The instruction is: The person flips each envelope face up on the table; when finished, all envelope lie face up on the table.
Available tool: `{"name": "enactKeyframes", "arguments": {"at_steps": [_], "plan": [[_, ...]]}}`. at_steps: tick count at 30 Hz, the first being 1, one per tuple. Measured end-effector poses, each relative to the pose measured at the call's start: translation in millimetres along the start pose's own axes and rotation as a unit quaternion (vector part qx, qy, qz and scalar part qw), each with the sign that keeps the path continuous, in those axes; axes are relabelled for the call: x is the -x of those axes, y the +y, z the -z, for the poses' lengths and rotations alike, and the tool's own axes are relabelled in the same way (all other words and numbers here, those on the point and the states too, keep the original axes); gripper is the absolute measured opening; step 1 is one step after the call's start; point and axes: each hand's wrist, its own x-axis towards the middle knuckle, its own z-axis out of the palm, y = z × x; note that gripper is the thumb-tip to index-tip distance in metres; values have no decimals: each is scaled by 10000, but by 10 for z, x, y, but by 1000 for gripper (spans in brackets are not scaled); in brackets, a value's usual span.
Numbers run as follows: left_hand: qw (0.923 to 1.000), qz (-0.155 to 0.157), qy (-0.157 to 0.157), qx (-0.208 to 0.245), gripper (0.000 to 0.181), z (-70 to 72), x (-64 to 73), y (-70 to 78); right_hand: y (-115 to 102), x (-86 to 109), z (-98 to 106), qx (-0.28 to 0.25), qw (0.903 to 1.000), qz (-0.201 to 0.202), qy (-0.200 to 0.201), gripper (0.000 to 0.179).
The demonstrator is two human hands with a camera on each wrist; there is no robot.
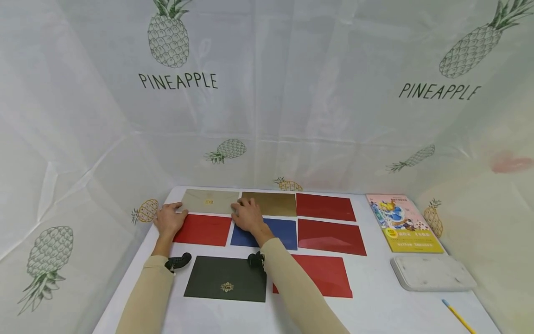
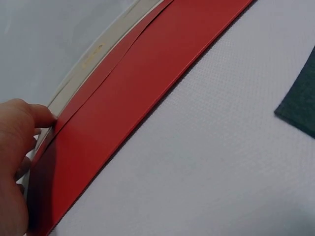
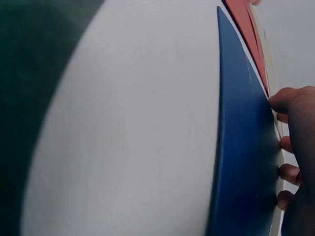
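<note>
A cream envelope (image 1: 210,202) with a small gold mark lies flat in the back row. My left hand (image 1: 170,220) touches its left end, the thumb by its lower edge, next to a red envelope (image 2: 138,88). At its right end, my right hand (image 1: 249,215) rests with its fingertips between the cream envelope and a gold one (image 1: 275,204). Beneath that hand lies a blue envelope (image 3: 241,137), partly covered by the wrist. Nearer me is a dark green envelope (image 1: 225,280) with a gold emblem.
Red envelopes lie to the right: one in the back row (image 1: 325,207), one in the middle row (image 1: 331,236), one in front (image 1: 325,273), partly behind my right sleeve. Farther right are a colourful book (image 1: 404,222), a whitish case (image 1: 431,273) and a yellow pencil (image 1: 459,317) on the white table (image 1: 388,306).
</note>
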Motion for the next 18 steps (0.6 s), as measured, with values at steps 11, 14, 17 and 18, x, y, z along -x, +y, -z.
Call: {"name": "enactKeyframes", "arguments": {"at_steps": [11,14,17,18], "plan": [[9999,-18,-122,-71,46,-32,-34,40,39,0,70,-86,9999,-73,-50,39],[9999,-81,-68,-61,44,-41,-43,32,60,6,87,-118,9999,-69,-70,40],[9998,-182,-16,-63,42,-35,-59,28,82,3,123,-230,9997,3,-86,40],[9998,-206,-22,-59,42,-31,-64,30,93,1,144,-244,9997,57,-73,40]]}}
